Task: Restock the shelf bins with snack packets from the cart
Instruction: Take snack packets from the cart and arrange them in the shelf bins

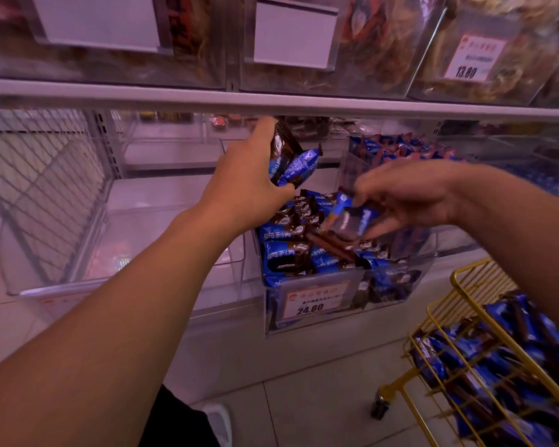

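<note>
With the left grip (249,175) clasping two snack packets (292,162) above the clear bin (346,304) and the right grip (397,201) pinching another packet (349,222) over it, lower before letting go, keeping packets inside the walls.

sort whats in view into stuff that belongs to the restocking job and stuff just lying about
Job:
- left hand holding packets
- right hand holding a packet
- snack bin, part full
- yellow cart with more packets

Lying about:
- empty clear bin
- wire divider
- upper bins of dried snacks
- 13.80 price tag
</note>
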